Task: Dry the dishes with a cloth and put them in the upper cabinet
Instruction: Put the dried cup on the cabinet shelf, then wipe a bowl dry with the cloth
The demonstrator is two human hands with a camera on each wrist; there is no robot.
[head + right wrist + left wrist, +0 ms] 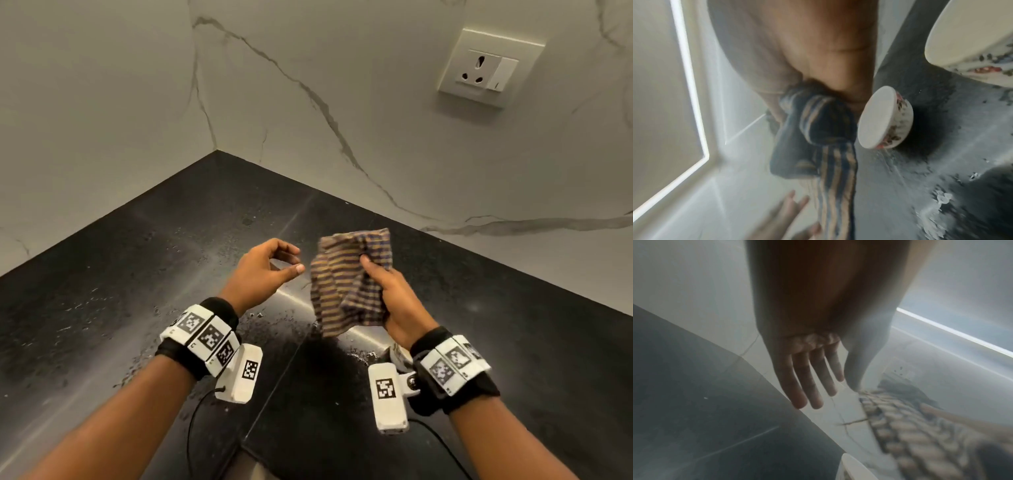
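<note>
A brown and blue striped cloth (346,284) hangs crumpled above the black counter (137,274). My right hand (380,284) grips it from the right, thumb on its front. My left hand (291,262) hovers just left of the cloth with loosely curled fingers and holds nothing. In the left wrist view the left hand (813,386) shows spread fingers, with the cloth (910,426) beyond them. In the right wrist view the cloth (824,133) is bunched in my right hand (789,104). A small floral bowl (885,118) and a larger floral bowl (972,40) stand on the wet counter (941,162).
Marble walls (308,102) meet in a corner behind the counter. A wall socket (486,68) sits at the upper right. Water drops (274,318) lie on the counter under my hands. Cables run from both wrist cameras toward me.
</note>
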